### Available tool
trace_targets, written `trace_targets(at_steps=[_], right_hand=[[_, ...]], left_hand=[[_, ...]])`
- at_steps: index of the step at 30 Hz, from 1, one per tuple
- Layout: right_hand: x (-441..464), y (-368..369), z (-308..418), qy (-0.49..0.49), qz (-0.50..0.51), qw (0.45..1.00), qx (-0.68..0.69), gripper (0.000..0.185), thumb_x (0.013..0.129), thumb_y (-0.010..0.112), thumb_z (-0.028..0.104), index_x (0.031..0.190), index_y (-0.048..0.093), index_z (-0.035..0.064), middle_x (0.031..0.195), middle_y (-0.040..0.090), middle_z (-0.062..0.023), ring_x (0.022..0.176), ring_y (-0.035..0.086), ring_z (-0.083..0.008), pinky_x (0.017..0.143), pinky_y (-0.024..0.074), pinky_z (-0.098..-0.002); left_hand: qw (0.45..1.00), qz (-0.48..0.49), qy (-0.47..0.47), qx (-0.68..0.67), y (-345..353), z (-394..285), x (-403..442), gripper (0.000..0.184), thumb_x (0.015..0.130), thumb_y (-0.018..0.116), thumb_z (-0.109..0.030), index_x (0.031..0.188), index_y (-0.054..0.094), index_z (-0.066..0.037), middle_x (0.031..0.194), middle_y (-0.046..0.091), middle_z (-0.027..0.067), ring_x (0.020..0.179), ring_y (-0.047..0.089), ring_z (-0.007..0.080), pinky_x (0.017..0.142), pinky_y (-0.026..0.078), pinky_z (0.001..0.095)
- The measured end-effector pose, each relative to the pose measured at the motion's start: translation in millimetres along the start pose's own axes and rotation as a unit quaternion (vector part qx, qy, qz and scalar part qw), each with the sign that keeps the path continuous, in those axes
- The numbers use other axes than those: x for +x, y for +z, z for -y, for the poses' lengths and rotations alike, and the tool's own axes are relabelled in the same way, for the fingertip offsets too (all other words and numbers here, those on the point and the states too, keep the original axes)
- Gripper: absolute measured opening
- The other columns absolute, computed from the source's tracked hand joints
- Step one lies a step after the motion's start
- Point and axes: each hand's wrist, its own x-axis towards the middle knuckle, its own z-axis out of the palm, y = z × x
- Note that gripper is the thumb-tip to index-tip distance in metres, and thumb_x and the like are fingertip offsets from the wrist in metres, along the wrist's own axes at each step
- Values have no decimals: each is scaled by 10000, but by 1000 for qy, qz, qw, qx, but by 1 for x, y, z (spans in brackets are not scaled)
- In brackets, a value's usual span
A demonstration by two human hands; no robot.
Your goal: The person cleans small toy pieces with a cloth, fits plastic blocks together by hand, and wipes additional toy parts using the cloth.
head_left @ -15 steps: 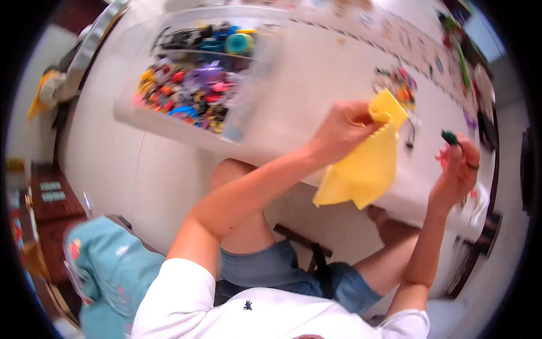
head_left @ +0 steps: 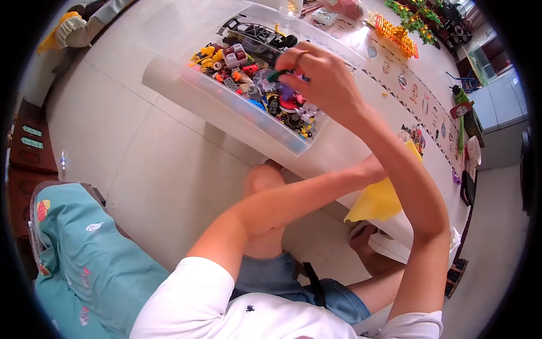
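Note:
My right hand (head_left: 323, 76) is over a clear plastic box (head_left: 240, 116), its fingers pinching a small dark green piece (head_left: 275, 75) whose kind I cannot make out. Below it, the box holds a jumble of small toy parts (head_left: 243, 73) in many colours. A yellow cloth (head_left: 377, 202) hangs from my left hand (head_left: 375, 168) near the table's front edge. My right forearm crosses in front and hides the left fingers and part of the cloth.
The white table (head_left: 361, 118) carries a patterned runner (head_left: 406, 73). A pile of small pieces (head_left: 414, 135) lies beyond the cloth. Orange-gold decoration (head_left: 397, 37) and a leafy plant (head_left: 415, 17) are at the back. A teal-covered seat (head_left: 93, 265) stands at my left.
My right hand has swung left from the table's right side to above the box, carrying the green piece. My left hand still has the cloth, now behind the right forearm. The view has shifted.

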Motion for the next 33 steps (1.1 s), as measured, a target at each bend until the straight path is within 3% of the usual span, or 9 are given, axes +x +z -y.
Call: trace_targets(at_steps=[3, 5, 6, 9, 16, 20, 28, 31, 33], right_hand=[[0, -2, 1, -17, 20, 1000, 6, 96, 719, 636, 129, 802, 623, 83, 807, 598, -66, 675, 586, -232, 629, 481, -306], [-7, -31, 2, 15, 16, 999, 29, 91, 722, 638, 131, 799, 630, 83, 803, 598, -64, 675, 593, -201, 626, 480, -294], [-13, -48, -9, -10, -19, 1000, 20, 82, 748, 639, 91, 828, 639, 72, 818, 618, -23, 679, 567, -103, 575, 445, -221], [-49, -100, -35, 111, -66, 985, -116, 121, 771, 628, 179, 808, 634, 64, 705, 621, -74, 616, 599, -177, 595, 484, -287], [-184, -142, -114, 349, 160, 892, -239, 126, 752, 612, 160, 826, 636, 60, 745, 629, -88, 682, 617, -220, 628, 480, -311], [-202, -125, -139, 316, 77, 892, -314, 120, 733, 621, 164, 805, 640, 70, 768, 629, -83, 716, 605, -231, 647, 474, -325], [-193, -122, -172, 404, 168, 865, -247, 124, 693, 643, 149, 777, 632, 59, 766, 631, -98, 743, 604, -231, 665, 469, -336], [-195, -125, -171, 414, 148, 876, -201, 130, 694, 630, 141, 779, 625, 42, 738, 627, -86, 700, 593, -184, 647, 465, -288], [-199, -137, -155, 408, 31, 906, -107, 130, 696, 625, 136, 777, 622, 34, 717, 618, -56, 678, 569, -140, 636, 455, -255]], left_hand=[[993, -18, 103, 45, -3, 11, 4, 254, 797, 610, -234, 957, 549, -45, 913, 578, 44, 841, 521, 121, 707, 429, 295], [998, -10, -12, 58, -11, 19, 7, 256, 806, 606, -238, 963, 561, -41, 887, 587, 36, 797, 531, 108, 678, 431, 280], [995, 0, -72, 65, -15, 27, 10, 257, 811, 605, -240, 966, 567, -38, 875, 591, 32, 774, 536, 102, 663, 432, 272], [984, -16, -144, 100, -18, 31, 4, 338, 824, 575, -380, 1011, 574, -98, 830, 600, 10, 728, 544, 82, 651, 432, 241], [969, 4, -225, 104, -11, 19, -8, 308, 894, 465, -364, 1062, 528, -115, 859, 598, 4, 677, 584, 79, 573, 472, 224], [970, -10, -223, 94, -15, 20, -3, 286, 900, 465, -312, 1070, 531, -93, 894, 604, 16, 728, 597, 83, 621, 491, 236], [974, -65, -205, -65, -12, 14, 4, 227, 909, 441, -180, 1043, 532, -22, 889, 605, 30, 745, 606, 103, 646, 500, 241], [969, -104, -213, -69, -16, 20, 8, 216, 908, 430, -150, 1056, 527, -25, 916, 609, 52, 768, 615, 118, 674, 516, 265], [971, -125, -189, -78, -18, 20, 9, 221, 909, 426, -144, 1068, 520, -23, 930, 608, 67, 784, 618, 129, 679, 519, 267]])
